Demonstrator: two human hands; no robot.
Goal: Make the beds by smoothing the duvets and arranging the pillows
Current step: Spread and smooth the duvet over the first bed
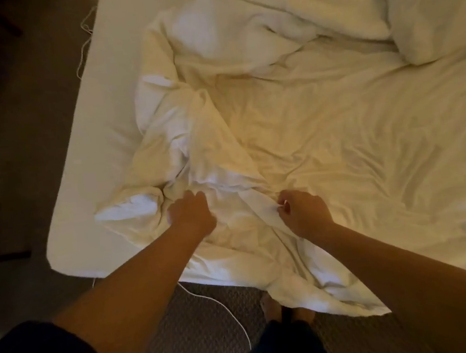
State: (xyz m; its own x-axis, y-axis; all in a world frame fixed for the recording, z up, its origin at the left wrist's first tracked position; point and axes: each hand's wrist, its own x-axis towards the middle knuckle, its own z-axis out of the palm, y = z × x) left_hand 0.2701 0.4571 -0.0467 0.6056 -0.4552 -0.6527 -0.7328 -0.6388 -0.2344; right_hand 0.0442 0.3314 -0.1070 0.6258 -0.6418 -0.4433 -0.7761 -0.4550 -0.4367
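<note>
Both hands, left hand (191,213) and right hand (301,212), clutch the crumpled white fabric duvet (207,138), unsmoothed; plump white pillow (433,11) unarranged.

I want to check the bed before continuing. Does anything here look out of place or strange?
Yes. The duvet lies bunched and twisted toward the left side of the bed, leaving the mattress edge bare. Both the left hand and the right hand grip its folds. A white cable trails across the carpet.

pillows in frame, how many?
1 for sure: a white pillow at the top right corner of the bed, partly cut off by the frame. The bunched duvet could hide another, or one may lie out of view.
</note>
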